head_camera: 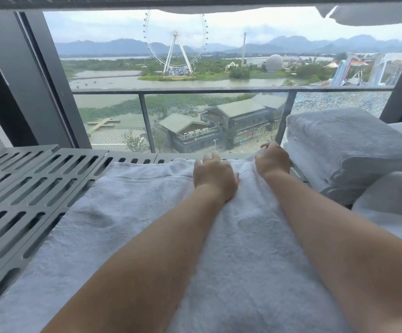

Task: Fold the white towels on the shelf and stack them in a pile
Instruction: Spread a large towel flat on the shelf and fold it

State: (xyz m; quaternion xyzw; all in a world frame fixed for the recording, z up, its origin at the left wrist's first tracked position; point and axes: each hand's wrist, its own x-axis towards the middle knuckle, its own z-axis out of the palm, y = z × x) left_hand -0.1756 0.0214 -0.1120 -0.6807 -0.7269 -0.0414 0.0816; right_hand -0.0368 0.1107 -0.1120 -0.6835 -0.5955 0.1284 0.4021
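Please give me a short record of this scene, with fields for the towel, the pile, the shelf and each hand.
spread towel: white, lies flat on the shelf, not yet on the pile
folded pile: white towels stacked at the right, beside the spread towel
shelf: grey metal with slots, bare part at the left
left hand: rests on the spread towel near its far edge; grip unclear
right hand: fingers curled at the far edge, seems to hold it
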